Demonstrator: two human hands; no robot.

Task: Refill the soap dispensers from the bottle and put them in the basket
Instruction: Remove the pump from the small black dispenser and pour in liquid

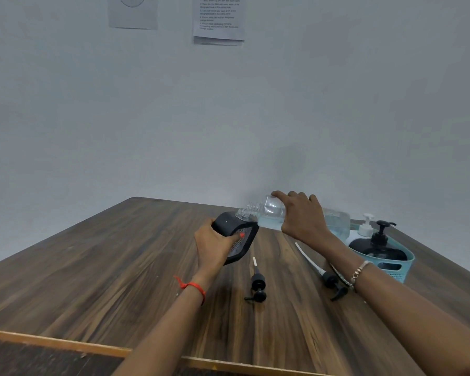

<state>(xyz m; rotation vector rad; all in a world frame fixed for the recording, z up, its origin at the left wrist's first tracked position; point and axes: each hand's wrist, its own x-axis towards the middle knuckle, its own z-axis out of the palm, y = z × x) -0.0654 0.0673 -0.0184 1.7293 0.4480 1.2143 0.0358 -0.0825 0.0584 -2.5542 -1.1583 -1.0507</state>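
In the head view, a dark grey plastic soap dispenser [235, 234] with its pump removed is held tilted on the brown wood-grain table [92, 267], gripped around its body by the left hand [215, 246], whose fingers are closed on it. A clear plastic refill bottle [272, 213], part-filled with pale blue liquid, is held nearly level by the right hand [301, 218], which is wrapped over its middle; its open threaded neck is brought right up to the dispenser's clear mouth. The pouring step is judged to be in hand, though no stream can be made out. Two black pump heads with white tubes lie loose on the table: one [257, 283] near the middle, the other [329, 278] just beside the right forearm. At the right, a light blue slotted plastic basket [399, 264] already holds a black pump dispenser [377, 245] and a white one [365, 226]. Next, a steadier downward tilt of the bottle with the two mouths kept aligned seems called for, then a pump screwed back on.
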